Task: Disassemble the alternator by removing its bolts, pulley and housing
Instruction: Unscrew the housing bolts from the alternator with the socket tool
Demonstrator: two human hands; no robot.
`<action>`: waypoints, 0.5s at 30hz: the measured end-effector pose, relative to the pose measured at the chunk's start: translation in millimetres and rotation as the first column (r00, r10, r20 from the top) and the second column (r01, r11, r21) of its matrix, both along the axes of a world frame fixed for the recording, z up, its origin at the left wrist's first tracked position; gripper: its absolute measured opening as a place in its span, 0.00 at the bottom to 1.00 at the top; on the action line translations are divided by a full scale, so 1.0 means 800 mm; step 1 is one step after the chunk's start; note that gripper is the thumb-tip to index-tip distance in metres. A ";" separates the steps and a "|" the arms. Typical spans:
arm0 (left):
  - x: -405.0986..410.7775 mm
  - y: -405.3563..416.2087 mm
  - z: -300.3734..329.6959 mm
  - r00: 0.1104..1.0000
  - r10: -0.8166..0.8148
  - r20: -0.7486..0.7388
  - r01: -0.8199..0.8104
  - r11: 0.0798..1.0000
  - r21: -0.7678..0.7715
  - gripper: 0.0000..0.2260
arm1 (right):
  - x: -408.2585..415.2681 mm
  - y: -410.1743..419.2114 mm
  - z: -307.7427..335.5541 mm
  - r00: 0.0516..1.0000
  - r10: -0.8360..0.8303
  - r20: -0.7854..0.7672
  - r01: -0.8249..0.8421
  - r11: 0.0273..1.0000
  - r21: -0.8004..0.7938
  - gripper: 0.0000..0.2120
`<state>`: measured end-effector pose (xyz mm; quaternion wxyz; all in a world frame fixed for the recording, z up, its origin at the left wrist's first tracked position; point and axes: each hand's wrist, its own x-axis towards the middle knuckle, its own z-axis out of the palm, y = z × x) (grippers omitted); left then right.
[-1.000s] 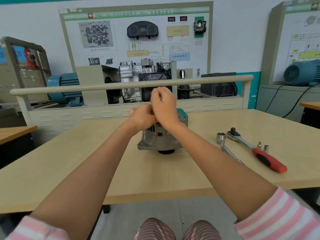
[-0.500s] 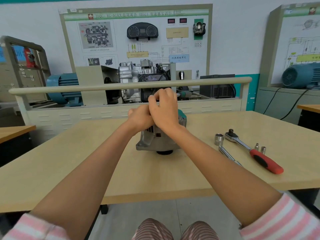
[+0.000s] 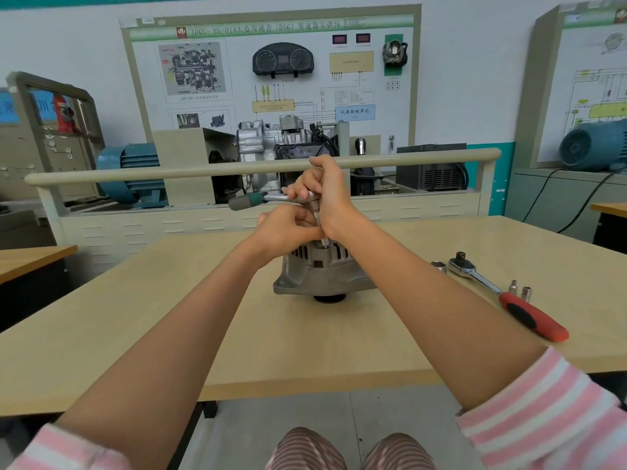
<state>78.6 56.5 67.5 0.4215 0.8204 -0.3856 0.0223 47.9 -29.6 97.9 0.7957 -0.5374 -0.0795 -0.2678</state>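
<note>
Green-handled ratchet (image 3: 258,199) now shows, raised at frame centre since a second ago; my right hand (image 3: 327,195) grips its head, my left hand (image 3: 288,230) pinches the extension above the alternator (image 3: 322,271), bolt probably loosening.

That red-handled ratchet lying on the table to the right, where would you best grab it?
Probably by the red handle, coming down from above. The ratchet lies flat on the table, its metal head pointing away toward the loose sockets, so the thick handle end nearest the person is free to wrap fingers around.
</note>
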 end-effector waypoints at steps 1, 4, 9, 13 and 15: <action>-0.001 0.001 0.001 1.000 -0.004 -0.009 0.004 1.000 -0.010 0.08 | 0.001 0.004 -0.001 1.000 -0.025 -0.004 0.024 0.999 -0.028 0.29; -0.003 0.002 0.003 1.000 0.003 -0.010 -0.003 1.000 -0.018 0.06 | 0.002 0.013 -0.005 0.994 -0.104 0.016 0.105 0.993 -0.048 0.24; -0.006 -0.002 0.002 0.998 0.039 0.041 -0.039 0.999 0.009 0.06 | -0.001 0.000 -0.007 0.970 -0.232 0.066 0.236 0.969 -0.068 0.21; -0.009 -0.001 0.004 0.996 0.053 0.074 -0.056 0.998 0.035 0.08 | 0.001 0.002 -0.019 0.902 -0.408 0.141 0.430 0.877 -0.213 0.22; -0.009 -0.001 0.004 0.995 0.059 0.083 -0.062 0.997 0.036 0.09 | 0.004 0.005 -0.029 0.841 -0.481 0.247 0.540 0.775 -0.328 0.22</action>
